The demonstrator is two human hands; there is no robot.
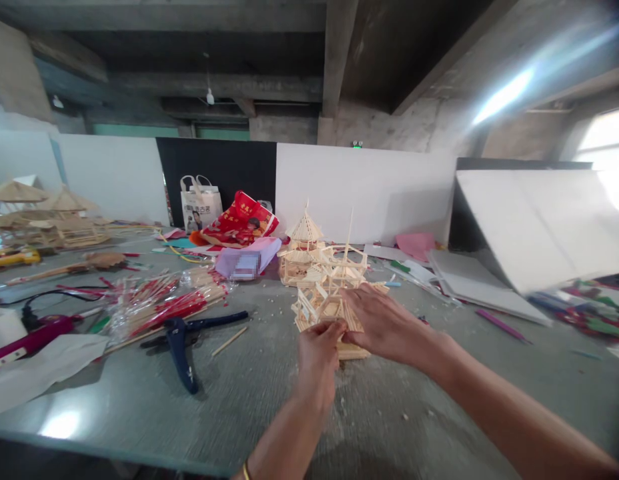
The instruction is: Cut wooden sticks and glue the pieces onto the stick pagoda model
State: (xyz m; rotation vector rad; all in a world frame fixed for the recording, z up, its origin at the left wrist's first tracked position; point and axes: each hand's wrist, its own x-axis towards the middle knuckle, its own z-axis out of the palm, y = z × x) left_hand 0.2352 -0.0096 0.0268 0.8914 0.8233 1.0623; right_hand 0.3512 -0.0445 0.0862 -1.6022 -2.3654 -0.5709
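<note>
In the middle of the table stands a model building (330,273) of pale wooden sticks, with an open framework at its front and an upright stick rising from it. My left hand (320,343) is at the model's front edge, thumb and fingers pinched together; whatever is between them is hidden. Over the right side of the framework lies my right hand (377,319), its fingers on top and its thumb in front, gripping the model. Behind the framework rises a pointed stick roof (305,229). Both hands hide part of the front section.
Dark blue cutting pliers (179,350) and a loose stick (229,341) lie left of the model. Farther left are plastic-wrapped stick bundles (164,300) and a magenta tool (37,341). White boards (482,287) and a purple pen (502,325) are at right.
</note>
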